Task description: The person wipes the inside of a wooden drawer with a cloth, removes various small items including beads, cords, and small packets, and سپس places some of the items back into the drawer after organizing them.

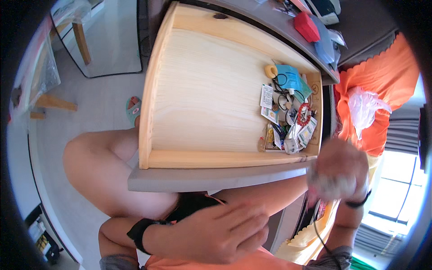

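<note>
A wooden drawer point(216, 91) stands pulled out before me, with small items gathered at its right end. Among them are a blue packet point(288, 77), a red beaded bracelet point(304, 114), black cords, white printed packets point(266, 96) and a tan ring-shaped thing point(271, 71). My right hand point(341, 165), blurred, is beyond the drawer's front right corner and holds a whitish, crumpled-looking thing point(332, 185) that I cannot make out. My left hand point(222, 229) hovers over my lap in front of the drawer's grey front point(216, 179), fingers loosely bent; its palm side is hidden.
Above the drawer, a grey cabinet top point(270, 23) bears a red block-shaped thing point(306, 27) and a blue case point(322, 40). A clear plastic bag point(366, 108) lies on orange cloth point(378, 74) at right. A black-framed mirror point(104, 44) stands at upper left.
</note>
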Motion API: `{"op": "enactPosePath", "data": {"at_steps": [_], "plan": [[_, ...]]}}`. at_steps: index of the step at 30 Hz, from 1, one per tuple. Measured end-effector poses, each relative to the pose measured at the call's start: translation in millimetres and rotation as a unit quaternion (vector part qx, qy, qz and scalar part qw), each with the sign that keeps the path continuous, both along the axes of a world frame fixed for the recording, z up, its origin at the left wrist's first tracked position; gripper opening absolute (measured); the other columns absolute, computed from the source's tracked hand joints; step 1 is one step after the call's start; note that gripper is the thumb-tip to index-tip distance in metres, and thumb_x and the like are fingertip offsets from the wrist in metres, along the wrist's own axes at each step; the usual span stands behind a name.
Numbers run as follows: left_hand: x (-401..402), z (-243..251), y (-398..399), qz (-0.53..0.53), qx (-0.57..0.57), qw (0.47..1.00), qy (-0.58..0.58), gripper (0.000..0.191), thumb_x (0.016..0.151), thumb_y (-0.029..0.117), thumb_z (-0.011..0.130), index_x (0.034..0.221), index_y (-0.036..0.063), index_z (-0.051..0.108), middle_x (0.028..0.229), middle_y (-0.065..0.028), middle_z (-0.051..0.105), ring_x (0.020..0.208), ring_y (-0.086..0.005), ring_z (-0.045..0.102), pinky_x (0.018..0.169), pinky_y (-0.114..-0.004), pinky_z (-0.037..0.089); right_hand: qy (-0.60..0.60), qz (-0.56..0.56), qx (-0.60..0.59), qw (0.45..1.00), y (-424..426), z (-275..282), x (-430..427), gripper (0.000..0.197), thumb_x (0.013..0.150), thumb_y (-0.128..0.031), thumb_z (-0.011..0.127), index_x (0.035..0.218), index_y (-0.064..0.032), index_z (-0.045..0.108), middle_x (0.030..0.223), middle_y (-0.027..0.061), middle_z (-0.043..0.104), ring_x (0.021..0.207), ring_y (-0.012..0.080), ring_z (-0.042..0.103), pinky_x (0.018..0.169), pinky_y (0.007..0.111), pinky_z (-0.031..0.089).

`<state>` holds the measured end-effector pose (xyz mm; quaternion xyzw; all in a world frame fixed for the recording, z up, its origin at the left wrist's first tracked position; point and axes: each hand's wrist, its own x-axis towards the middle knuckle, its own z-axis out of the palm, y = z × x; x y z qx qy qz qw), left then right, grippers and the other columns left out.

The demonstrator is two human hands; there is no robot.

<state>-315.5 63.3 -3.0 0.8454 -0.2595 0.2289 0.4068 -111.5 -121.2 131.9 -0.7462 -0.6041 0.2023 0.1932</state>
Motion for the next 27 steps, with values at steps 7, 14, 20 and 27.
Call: {"op": "enactPosePath", "data": {"at_steps": [7,14,20,27], "plan": [[-22,-34,9,-0.017,0.048,0.896,0.441,0.016,0.088,0.013,0.06,0.098,0.0039,0.068,0.097,-0.016,0.07,0.086,-0.0348,0.069,0.075,-0.042,0.057,0.188,-0.123,-0.073,0.972,-52,-115,-97,0.053,0.078,-0.013,0.078,0.125,0.0015,0.06,0.114,0.0186,0.063,0.106,0.0385,0.062,0.095,0.045,0.052],[-22,-72,-11,0.255,-0.008,0.915,0.313,0.009,0.086,0.005,0.062,0.089,-0.0029,0.064,0.078,-0.02,0.064,0.072,-0.04,0.062,0.063,-0.047,0.051,0.567,-0.415,0.009,0.711,-43,-300,-116,0.018,0.09,0.007,0.053,0.102,0.0011,0.065,0.093,0.0132,0.069,0.079,0.0227,0.067,0.064,0.036,0.052],[-19,-151,-69,0.206,-0.066,0.944,0.249,0.045,0.093,0.003,0.053,0.138,0.0075,0.053,0.122,-0.0196,0.063,0.098,-0.0365,0.067,0.083,-0.045,0.053,0.686,-0.519,0.074,0.504,-50,-350,-127,0.028,0.092,0.008,0.049,0.117,0.0022,0.058,0.105,0.0121,0.066,0.083,0.0203,0.064,0.068,0.033,0.051],[12,-229,-90,0.152,0.133,0.847,0.492,0.026,0.099,0.024,0.054,0.114,0.0053,0.063,0.109,-0.019,0.067,0.099,-0.0416,0.064,0.088,-0.052,0.048,0.617,-0.579,0.15,0.512,-57,-352,-134,0.033,0.09,0.012,0.045,0.121,0.0047,0.054,0.108,0.0114,0.063,0.089,0.0201,0.063,0.075,0.032,0.052]]}}
